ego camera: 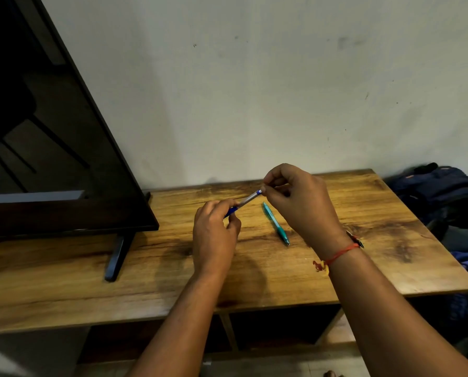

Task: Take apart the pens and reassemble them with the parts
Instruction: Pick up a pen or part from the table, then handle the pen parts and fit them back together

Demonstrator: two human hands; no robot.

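Head view: I have the left hand point(214, 235) pinching the blue grip end of a clear-barrelled blue plastic pen point(248, 198) and the right hand point(301, 202) pinching its far tip, both held above the brown wood-grain table point(363, 268). I judge this two-ended hold suits twisting it apart. Just beyond, a slim teal plastic pen point(275, 223) lies whole on the tabletop, and farther left stands a black flat screen point(64, 131).

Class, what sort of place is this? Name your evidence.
Probably a room at home: a black flat-screen television stands on a low wooden cabinet against a scuffed pale wall, dark bags heaped beside it.
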